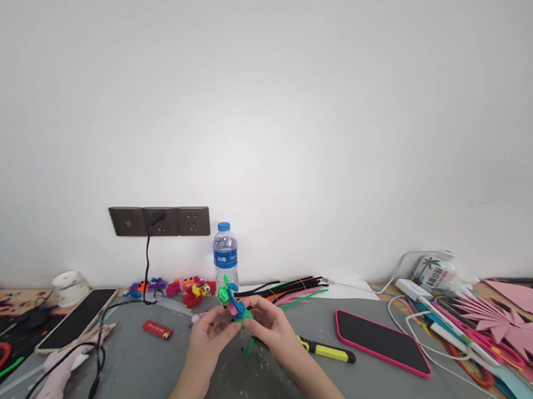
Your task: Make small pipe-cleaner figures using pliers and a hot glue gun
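Note:
Both my hands meet over the grey mat in the lower middle. My left hand and my right hand pinch a small twisted pipe-cleaner figure in green, blue and pink between their fingertips. The figure stands up above my fingers, with a green end hanging below. Small green scraps lie on the mat under my hands.
A water bottle stands by the wall under a socket strip. Loose pipe cleaners, a yellow-black cutter, a pink-cased phone, a red lighter, a glue gun with black cable and pink paper cutouts lie around.

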A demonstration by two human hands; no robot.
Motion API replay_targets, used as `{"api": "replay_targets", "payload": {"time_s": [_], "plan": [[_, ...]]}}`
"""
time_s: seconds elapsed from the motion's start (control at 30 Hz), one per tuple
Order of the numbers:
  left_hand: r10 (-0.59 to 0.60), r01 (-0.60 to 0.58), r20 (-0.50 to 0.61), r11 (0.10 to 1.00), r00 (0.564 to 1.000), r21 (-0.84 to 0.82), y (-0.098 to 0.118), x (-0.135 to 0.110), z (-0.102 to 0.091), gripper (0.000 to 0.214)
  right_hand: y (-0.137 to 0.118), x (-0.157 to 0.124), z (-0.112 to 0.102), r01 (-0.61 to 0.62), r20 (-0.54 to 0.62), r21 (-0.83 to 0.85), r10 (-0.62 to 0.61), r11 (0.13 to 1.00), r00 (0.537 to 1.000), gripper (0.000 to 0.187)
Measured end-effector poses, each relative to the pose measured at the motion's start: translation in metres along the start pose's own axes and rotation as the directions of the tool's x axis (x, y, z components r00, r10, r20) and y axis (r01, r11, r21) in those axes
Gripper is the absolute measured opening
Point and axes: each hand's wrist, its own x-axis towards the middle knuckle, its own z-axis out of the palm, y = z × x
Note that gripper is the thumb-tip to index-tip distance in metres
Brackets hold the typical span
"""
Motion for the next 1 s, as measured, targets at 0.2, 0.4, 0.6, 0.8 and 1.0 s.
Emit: {"api": "replay_targets", "payload": {"time_s": [0.2,0.4,0.6,0.8,1.0], "plan": [[-0.081,0.083,0.029,0.995,0.996,-0.049,0.0014,-0.002,-0.0007,0.045,0.0013,0.0,-0.0006,-0.01,-0.011,-0.041,0.01,0.999,1.0,0.031],[-0.057,0.058,0.022,0.997,0.998,-0.047,-0.0008,-0.0012,-0.0014,0.045,0.003,-0.0007,-0.0006,-0.024,-0.01,-0.042,0.023,0.999,1.0,0.029],[-0.064,0.066,0.035,0.997,0.997,-0.051,-0.0011,-0.0009,-0.0013,0.044,0.006,0.0009,-0.0019,-0.028,-0.02,-0.021,0.027,0.999,0.999,0.032],[-0.063,0.064,0.04,0.997,0.997,-0.043,-0.0037,-0.0002,-0.0021,0.043,0.0028,-0.0002,-0.0011,-0.025,-0.022,-0.038,0.024,0.999,0.999,0.031],[-0.055,0.056,0.02,0.998,0.998,-0.015,-0.0056,0.0003,-0.0028,0.044,0.0029,-0.0008,-0.0019,-0.009,-0.019,-0.078,0.008,0.997,1.0,0.032]]}}
